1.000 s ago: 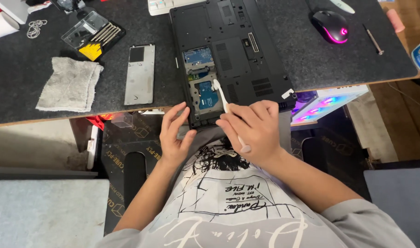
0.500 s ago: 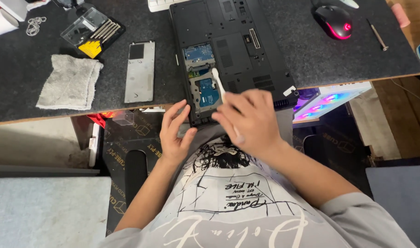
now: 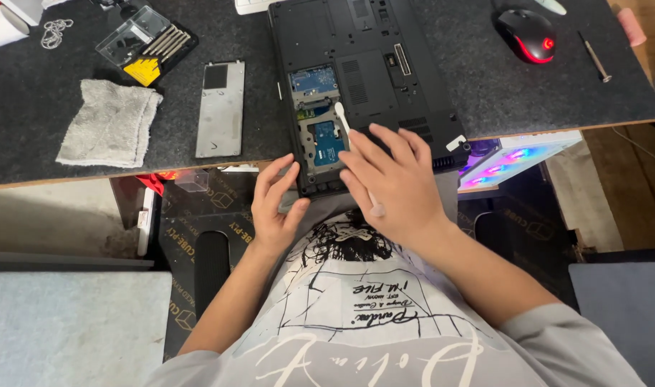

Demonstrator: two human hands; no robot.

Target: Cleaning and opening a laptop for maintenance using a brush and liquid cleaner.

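A black laptop lies upside down on the dark desk mat, its bottom bay open and showing blue circuit boards. My right hand holds a white cotton swab, whose tip rests at the open bay's right edge. My left hand steadies the laptop's near left corner at the desk edge, fingers curled against it. The removed grey cover plate lies left of the laptop.
A grey cloth and an open screwdriver bit case sit to the left. At the far right are a black mouse with red light and a small screwdriver. A lit computer case stands under the desk.
My right hand has spread flatter over the laptop's near edge, and the swab tip has shifted slightly up along the open bay. The left hand stays in place.
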